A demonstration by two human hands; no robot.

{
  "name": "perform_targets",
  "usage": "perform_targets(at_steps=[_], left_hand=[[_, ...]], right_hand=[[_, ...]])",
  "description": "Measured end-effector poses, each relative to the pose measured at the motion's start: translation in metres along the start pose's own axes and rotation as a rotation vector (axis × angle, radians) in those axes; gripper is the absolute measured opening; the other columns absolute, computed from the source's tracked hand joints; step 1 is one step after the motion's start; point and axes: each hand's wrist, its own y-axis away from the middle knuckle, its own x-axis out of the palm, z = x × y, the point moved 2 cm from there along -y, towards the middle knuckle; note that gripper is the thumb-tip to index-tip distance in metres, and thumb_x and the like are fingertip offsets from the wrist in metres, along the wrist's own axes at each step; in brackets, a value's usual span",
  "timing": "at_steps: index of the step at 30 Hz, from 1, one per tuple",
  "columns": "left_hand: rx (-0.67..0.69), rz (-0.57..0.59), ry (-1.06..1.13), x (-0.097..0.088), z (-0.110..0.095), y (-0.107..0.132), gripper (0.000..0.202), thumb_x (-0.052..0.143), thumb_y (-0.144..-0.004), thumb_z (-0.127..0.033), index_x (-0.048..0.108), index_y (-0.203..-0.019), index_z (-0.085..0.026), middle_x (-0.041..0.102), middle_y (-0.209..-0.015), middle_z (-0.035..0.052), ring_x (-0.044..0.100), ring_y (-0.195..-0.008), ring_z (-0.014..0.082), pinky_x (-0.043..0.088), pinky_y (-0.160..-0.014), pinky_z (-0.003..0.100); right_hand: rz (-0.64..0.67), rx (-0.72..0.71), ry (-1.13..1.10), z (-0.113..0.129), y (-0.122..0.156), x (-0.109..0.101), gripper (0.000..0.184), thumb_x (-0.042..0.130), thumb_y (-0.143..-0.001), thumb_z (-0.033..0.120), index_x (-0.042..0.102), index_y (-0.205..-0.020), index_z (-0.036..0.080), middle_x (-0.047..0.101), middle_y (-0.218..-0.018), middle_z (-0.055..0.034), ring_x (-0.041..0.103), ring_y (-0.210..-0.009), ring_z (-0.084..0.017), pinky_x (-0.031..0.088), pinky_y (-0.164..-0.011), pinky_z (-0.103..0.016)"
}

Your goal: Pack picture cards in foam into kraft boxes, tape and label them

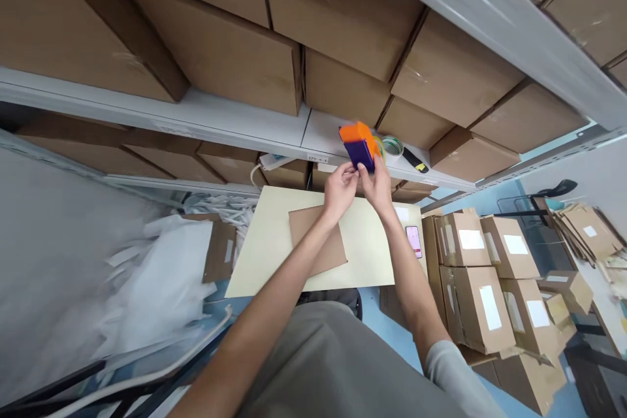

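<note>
Raised in front of the shelf edge, a blocky orange and purple object (360, 147) is blurred, so its exact kind does not show. My right hand (376, 186) grips its lower right side, thumb on the purple face. The fingers of my left hand (341, 189) are pinched together at its lower left corner. Under my forearms a flat piece of brown cardboard (321, 241) lies at an angle on the pale yellow tabletop (369, 255). Behind the object, on the shelf, sits a roll of tape (392, 145), with a black-handled cutter (414, 160) beside it.
Brown cartons (343, 6) fill the shelves (235, 121) above the table. A phone (414, 241) lies at the table's right edge. Labelled cartons (484, 304) are stacked to the right. White plastic bags (161, 287) are heaped on the left, near a white power strip (275, 160).
</note>
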Motion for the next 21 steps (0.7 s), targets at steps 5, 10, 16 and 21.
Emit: perform_targets(at_steps=[5, 10, 16, 21], left_hand=[[-0.036, -0.001, -0.074, -0.019, 0.005, -0.011, 0.052, 0.071, -0.097, -0.022, 0.07, -0.149, -0.019, 0.073, -0.157, 0.0194, 0.072, -0.146, 0.0333, 0.06, -0.125, 0.051], [-0.139, -0.008, -0.292, -0.061, 0.044, 0.03, 0.047, 0.073, -0.097, -0.026, 0.074, -0.144, -0.02, 0.075, -0.156, 0.0188, 0.07, -0.15, 0.0349, 0.055, -0.129, 0.054], [-0.335, -0.138, -0.589, -0.153, 0.109, 0.073, 0.059, 0.07, -0.092, -0.023, 0.071, -0.15, -0.012, 0.07, -0.161, 0.0245, 0.064, -0.156, 0.0367, 0.047, -0.135, 0.054], [-0.45, -0.171, -0.67, -0.207, 0.156, 0.088, 0.078, 0.075, -0.092, -0.036, 0.059, -0.164, -0.011, 0.058, -0.172, 0.028, 0.065, -0.155, 0.0389, 0.054, -0.128, 0.056]], right_hand=[[0.086, -0.154, 0.185, 0.021, -0.083, 0.019, 0.058, 0.059, -0.111, 0.045, 0.061, -0.158, 0.01, 0.07, -0.157, -0.0257, 0.055, -0.157, -0.047, 0.033, -0.139, -0.072], [0.105, -0.165, 0.277, 0.026, -0.103, 0.035, 0.061, 0.061, -0.109, 0.033, 0.059, -0.16, -0.001, 0.069, -0.157, -0.0287, 0.053, -0.16, -0.046, 0.026, -0.142, -0.069], [-0.155, -0.148, 0.215, -0.024, 0.003, 0.046, 0.071, 0.037, -0.12, 0.054, 0.039, -0.178, 0.014, 0.04, -0.184, -0.0215, 0.031, -0.176, -0.035, 0.026, -0.145, -0.06], [-0.092, 0.631, -0.126, -0.114, 0.202, 0.096, 0.073, 0.036, -0.117, 0.055, 0.044, -0.17, 0.006, 0.046, -0.178, -0.034, 0.053, -0.161, -0.037, 0.041, -0.138, -0.053]])
